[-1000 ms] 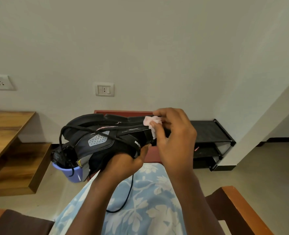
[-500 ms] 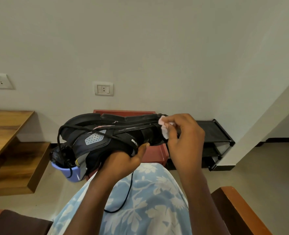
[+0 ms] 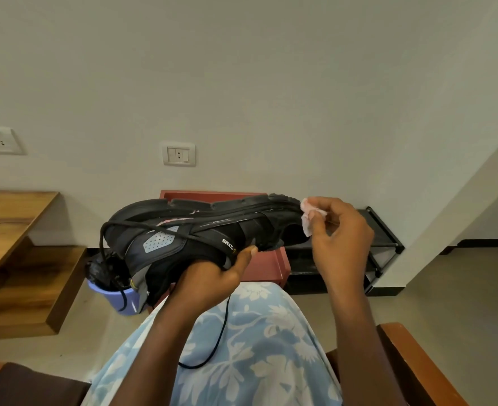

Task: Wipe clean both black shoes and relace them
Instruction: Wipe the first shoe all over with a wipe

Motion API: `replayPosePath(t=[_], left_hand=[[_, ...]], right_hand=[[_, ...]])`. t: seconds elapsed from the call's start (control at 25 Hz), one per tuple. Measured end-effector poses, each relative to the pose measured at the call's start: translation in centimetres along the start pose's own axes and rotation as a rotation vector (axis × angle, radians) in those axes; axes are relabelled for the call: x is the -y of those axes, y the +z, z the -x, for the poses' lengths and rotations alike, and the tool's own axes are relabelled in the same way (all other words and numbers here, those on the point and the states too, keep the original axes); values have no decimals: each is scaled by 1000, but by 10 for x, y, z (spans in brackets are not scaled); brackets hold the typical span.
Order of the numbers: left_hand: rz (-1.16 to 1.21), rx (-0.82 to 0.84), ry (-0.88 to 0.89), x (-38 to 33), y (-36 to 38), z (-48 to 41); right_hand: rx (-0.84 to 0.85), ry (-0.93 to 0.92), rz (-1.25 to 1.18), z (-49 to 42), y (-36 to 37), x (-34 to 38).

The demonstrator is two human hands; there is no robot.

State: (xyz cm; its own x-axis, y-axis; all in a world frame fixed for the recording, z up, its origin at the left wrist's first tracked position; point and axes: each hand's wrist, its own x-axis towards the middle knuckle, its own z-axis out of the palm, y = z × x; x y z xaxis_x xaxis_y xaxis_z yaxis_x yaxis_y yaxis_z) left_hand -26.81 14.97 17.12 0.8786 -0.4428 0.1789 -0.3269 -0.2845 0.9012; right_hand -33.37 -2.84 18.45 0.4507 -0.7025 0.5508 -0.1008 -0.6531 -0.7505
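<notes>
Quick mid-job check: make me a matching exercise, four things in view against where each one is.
Things:
1. black shoe
2. pink wipe
3. purple tub
4. black rack

Places:
A. on the floor, below the shoe's left end
B. pinched by the right hand at the shoe's right end
C. by the wall, behind the right hand
D. gripped from below by the left hand

Pairs: 1-D, 2-B, 3-A, 4-C

The person wears a light blue garment [image 3: 265,326] printed with large white flowers and leaves, draped loosely over the lap. Both forearms [image 3: 359,332] are bare down to the frame's lower edge, and so are the left hand [image 3: 209,278] and the right hand [image 3: 341,238]. A short, plain nail shows on the left thumb.
</notes>
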Motion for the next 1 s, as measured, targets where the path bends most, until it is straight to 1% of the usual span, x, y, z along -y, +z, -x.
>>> replayPosePath(t=[0.08, 0.16, 0.24, 0.32, 0.4, 0.48, 0.56, 0.64, 0.8, 0.88, 1.0], left_hand=[[-1, -2, 18, -1, 2, 0], [-24, -10, 44, -2, 4, 1], [-51, -16, 76, -1, 5, 3], [-52, -7, 78, 1, 5, 2], [-32, 8, 39, 5, 3, 0], [-11, 20, -11, 10, 0, -3], [-13, 36, -44, 13, -2, -4], [-29, 39, -42, 13, -2, -4], [-28, 30, -34, 8, 0, -2], [-54, 25, -20, 5, 1, -1], [-24, 37, -10, 3, 1, -1]], right_hand=[[0, -10, -48, 4, 7, 11], [12, -68, -78, 12, 16, 28], [57, -146, -65, 21, 22, 39], [79, -188, -32, 23, 22, 38], [36, -157, -10, 14, 15, 24], [-4, -46, -3, 5, 6, 9], [17, 60, -1, 1, 3, 0], [28, 68, 38, 4, 7, -1], [-41, -24, 123, 9, 19, 20], [8, -103, 110, 15, 25, 32], [88, -234, 75, 23, 27, 36]])
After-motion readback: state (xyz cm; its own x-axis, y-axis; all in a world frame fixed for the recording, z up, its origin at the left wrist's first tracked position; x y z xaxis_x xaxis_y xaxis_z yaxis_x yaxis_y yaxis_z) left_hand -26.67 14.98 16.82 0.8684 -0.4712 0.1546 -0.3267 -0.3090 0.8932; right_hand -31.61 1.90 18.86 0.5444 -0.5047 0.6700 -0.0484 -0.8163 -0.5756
